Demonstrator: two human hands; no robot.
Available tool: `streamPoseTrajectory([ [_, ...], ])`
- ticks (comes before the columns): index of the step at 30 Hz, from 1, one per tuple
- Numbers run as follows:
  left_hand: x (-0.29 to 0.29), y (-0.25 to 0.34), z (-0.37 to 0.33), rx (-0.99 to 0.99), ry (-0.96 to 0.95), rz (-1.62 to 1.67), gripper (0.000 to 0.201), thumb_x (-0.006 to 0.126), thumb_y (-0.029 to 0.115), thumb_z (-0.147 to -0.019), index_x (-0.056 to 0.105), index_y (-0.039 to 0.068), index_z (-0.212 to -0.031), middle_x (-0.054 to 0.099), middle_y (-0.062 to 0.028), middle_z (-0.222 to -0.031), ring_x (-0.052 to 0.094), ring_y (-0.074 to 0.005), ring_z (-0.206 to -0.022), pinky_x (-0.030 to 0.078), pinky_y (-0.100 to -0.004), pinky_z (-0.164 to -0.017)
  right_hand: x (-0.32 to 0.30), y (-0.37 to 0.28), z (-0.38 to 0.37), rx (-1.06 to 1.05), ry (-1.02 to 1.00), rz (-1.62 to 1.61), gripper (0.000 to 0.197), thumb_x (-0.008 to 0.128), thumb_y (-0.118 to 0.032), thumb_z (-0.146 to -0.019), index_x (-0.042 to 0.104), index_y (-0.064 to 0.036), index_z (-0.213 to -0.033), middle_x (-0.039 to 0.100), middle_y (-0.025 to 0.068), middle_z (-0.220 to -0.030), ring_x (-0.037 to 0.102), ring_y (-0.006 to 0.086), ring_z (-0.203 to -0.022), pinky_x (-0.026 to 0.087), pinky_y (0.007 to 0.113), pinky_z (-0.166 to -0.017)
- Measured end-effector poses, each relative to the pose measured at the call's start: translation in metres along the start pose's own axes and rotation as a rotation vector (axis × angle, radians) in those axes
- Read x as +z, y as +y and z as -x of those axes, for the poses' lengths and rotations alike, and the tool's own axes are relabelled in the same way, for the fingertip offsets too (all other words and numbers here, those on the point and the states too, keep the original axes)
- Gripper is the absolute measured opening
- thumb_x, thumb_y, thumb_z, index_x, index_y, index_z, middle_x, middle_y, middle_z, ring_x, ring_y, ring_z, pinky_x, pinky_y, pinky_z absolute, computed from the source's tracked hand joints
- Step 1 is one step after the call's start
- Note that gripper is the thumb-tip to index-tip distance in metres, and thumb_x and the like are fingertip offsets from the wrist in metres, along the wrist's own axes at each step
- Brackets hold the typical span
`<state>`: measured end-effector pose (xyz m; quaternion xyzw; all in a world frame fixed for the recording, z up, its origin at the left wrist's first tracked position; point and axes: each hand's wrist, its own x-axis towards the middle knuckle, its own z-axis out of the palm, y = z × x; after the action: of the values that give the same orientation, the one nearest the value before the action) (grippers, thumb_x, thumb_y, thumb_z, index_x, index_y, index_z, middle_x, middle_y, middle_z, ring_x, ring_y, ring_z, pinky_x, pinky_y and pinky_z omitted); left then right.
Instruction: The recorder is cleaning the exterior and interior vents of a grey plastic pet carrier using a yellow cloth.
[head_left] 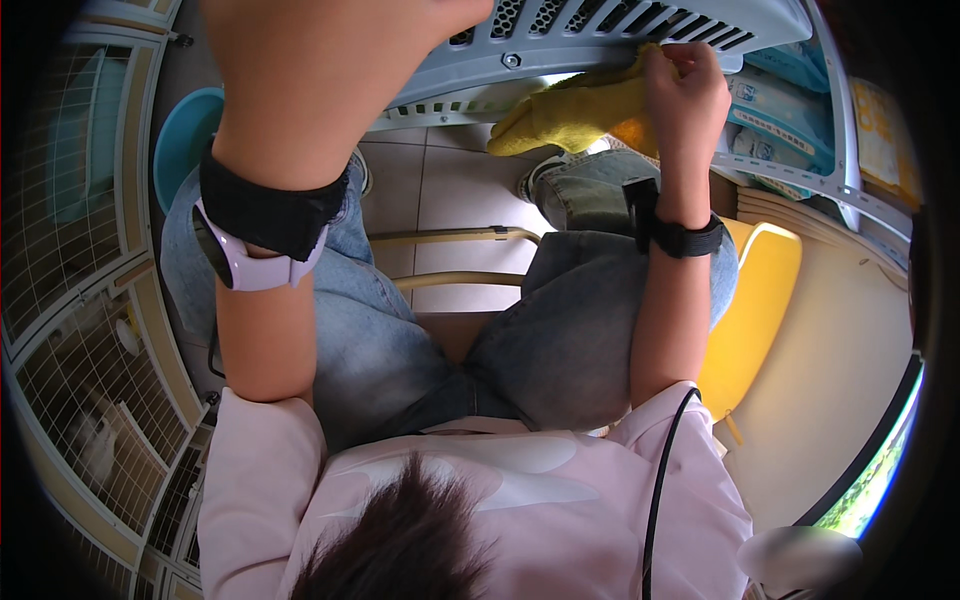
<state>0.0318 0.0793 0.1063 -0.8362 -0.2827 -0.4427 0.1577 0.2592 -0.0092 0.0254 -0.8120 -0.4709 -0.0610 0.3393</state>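
Observation:
My right hand [688,95] is closed on a yellow cloth [575,115], which hangs below and to the left of the fingers. Its upper end touches the edge of a grey-blue plastic pet carrier [440,75] with slotted and honeycomb vents. My left hand [400,40] reaches over the carrier's left part at the top of the picture. The picture's upper edge cuts off its fingers, so its grip is hidden.
Wire-mesh cages [75,340] line the left side, with a teal basin [185,140] beside them. At the right stand a white shelf [790,175] holding blue packs [775,130], a yellow chair [765,310] and a lit screen [875,460]. Tiled floor [400,170] shows between my legs.

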Motion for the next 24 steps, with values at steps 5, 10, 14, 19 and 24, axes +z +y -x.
streamPoseTrajectory([
  [5,0.001,0.002,-0.001,0.003,-0.031,0.017,0.053,0.075,0.014,-0.051,0.060,0.004,-0.101,0.061,-0.0059,-0.096,0.051,-0.0249,-0.083,0.044,-0.0339,-0.075,0.003,-0.004,0.006,-0.080,0.004,-0.038,0.018,0.065,-0.019,-0.072,0.060,-0.0033,-0.078,0.063,0.0162,-0.066,0.063,0.0329,-0.063,0.050,0.037,-0.059],
  [10,0.001,0.003,-0.002,-0.006,-0.024,0.009,0.053,0.075,0.014,-0.051,0.060,0.004,-0.101,0.061,-0.0057,-0.096,0.051,-0.0246,-0.083,0.044,-0.0337,-0.075,0.006,-0.017,0.014,-0.162,-0.040,-0.104,0.016,0.064,-0.016,-0.073,0.057,-0.0027,-0.078,0.062,0.0149,-0.063,0.062,0.0319,-0.059,0.050,0.036,-0.055],
  [14,0.001,0.003,-0.002,-0.015,-0.032,0.011,0.053,0.075,0.014,-0.051,0.060,0.004,-0.101,0.061,-0.0060,-0.096,0.051,-0.0246,-0.083,0.044,-0.0337,-0.075,0.009,-0.023,0.018,-0.183,-0.039,-0.129,0.016,0.063,-0.015,-0.073,0.056,-0.0025,-0.079,0.062,0.0141,-0.062,0.062,0.0314,-0.058,0.050,0.037,-0.055],
  [19,0.003,-0.001,-0.001,-0.003,-0.056,0.035,0.053,0.075,0.014,-0.050,0.060,0.003,-0.100,0.061,-0.0068,-0.096,0.051,-0.0248,-0.083,0.044,-0.0337,-0.075,0.010,-0.025,0.021,-0.168,-0.071,-0.171,0.016,0.063,-0.015,-0.073,0.056,-0.0025,-0.080,0.062,0.0138,-0.063,0.062,0.0312,-0.058,0.050,0.037,-0.056],
  [24,0.001,0.003,-0.003,-0.007,-0.039,0.006,0.053,0.075,0.014,-0.051,0.060,0.003,-0.101,0.061,-0.0073,-0.096,0.051,-0.0252,-0.083,0.044,-0.0339,-0.075,0.010,-0.028,0.022,-0.176,-0.083,-0.170,0.016,0.062,-0.015,-0.073,0.056,-0.0026,-0.080,0.062,0.0138,-0.063,0.062,0.0309,-0.057,0.050,0.037,-0.055],
])
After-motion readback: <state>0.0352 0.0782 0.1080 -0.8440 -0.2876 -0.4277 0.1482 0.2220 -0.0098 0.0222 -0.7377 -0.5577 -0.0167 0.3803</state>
